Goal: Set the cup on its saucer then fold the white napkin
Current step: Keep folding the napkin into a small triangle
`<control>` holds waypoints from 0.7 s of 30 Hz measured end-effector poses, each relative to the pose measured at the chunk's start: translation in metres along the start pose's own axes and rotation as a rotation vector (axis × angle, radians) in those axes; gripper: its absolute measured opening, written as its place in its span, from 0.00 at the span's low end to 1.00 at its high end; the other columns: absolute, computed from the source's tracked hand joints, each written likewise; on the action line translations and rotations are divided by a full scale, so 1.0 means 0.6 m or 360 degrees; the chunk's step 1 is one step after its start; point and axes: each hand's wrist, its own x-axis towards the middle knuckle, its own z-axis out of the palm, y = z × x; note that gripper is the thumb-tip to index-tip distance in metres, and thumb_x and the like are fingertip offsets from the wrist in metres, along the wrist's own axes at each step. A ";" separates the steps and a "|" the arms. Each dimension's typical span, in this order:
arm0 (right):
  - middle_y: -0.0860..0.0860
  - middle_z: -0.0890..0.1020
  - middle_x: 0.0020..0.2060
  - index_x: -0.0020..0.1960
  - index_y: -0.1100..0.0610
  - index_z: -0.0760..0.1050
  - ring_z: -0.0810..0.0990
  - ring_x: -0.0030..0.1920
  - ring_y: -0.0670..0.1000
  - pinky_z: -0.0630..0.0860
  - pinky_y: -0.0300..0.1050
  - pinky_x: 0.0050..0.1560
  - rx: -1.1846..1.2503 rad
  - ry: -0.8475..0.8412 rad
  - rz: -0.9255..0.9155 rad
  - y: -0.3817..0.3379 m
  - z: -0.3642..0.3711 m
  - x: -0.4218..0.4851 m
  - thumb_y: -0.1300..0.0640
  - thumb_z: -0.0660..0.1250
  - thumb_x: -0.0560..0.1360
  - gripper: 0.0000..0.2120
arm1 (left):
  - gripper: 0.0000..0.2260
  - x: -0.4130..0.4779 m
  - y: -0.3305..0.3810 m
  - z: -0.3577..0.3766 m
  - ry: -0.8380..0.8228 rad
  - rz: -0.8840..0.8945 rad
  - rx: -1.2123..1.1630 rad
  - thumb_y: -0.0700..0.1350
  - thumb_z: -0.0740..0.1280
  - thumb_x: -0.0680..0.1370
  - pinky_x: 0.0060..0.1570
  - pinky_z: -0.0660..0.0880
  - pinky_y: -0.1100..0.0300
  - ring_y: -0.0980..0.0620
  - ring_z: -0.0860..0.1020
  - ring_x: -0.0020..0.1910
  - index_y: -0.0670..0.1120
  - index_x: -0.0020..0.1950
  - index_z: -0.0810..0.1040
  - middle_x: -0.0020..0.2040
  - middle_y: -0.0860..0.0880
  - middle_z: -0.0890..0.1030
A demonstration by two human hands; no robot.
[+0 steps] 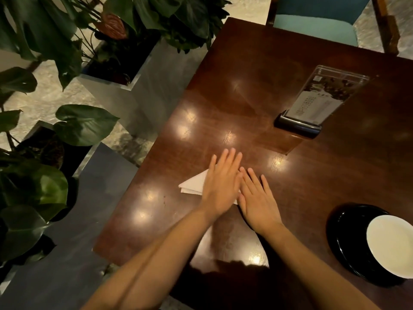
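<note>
A white napkin (194, 184), folded into a pointed shape, lies on the dark wooden table (245, 90). My left hand (220, 185) rests flat on it with fingers spread, covering most of it. My right hand (257, 201) lies flat just beside, touching the napkin's right end, fingers apart. At the right edge of the view a white cup (391, 245) sits on a black saucer (344, 240), partly cut off by the frame.
A clear menu stand (312, 104) on a black base is at the table's far right. A teal chair (317, 21) is behind the table. Leafy plants in planters (116, 70) crowd the left side beyond the table edge.
</note>
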 end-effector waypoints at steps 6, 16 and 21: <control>0.45 0.45 0.75 0.75 0.49 0.39 0.42 0.76 0.46 0.41 0.50 0.76 0.0001 -0.0009 0.0000 0.003 0.001 0.000 0.46 0.40 0.81 0.24 | 0.26 -0.028 -0.074 0.024 -0.0085 -0.0064 0.0127 0.56 0.46 0.80 0.74 0.47 0.46 0.49 0.53 0.76 0.46 0.76 0.54 0.77 0.47 0.57; 0.44 0.43 0.74 0.74 0.49 0.37 0.40 0.76 0.47 0.38 0.51 0.76 0.0026 -0.0041 0.0004 0.002 -0.003 0.001 0.44 0.33 0.78 0.26 | 0.22 -0.080 -0.209 -0.029 -0.0092 -0.0132 0.0026 0.50 0.50 0.82 0.74 0.42 0.53 0.53 0.50 0.76 0.47 0.76 0.56 0.77 0.50 0.58; 0.44 0.43 0.74 0.73 0.50 0.37 0.40 0.76 0.46 0.35 0.53 0.75 -0.0006 -0.0055 -0.0022 0.004 -0.005 0.003 0.44 0.34 0.78 0.25 | 0.24 -0.030 -0.120 -0.055 -0.0027 -0.0280 -0.0594 0.50 0.63 0.77 0.62 0.67 0.51 0.47 0.70 0.64 0.47 0.72 0.64 0.63 0.47 0.76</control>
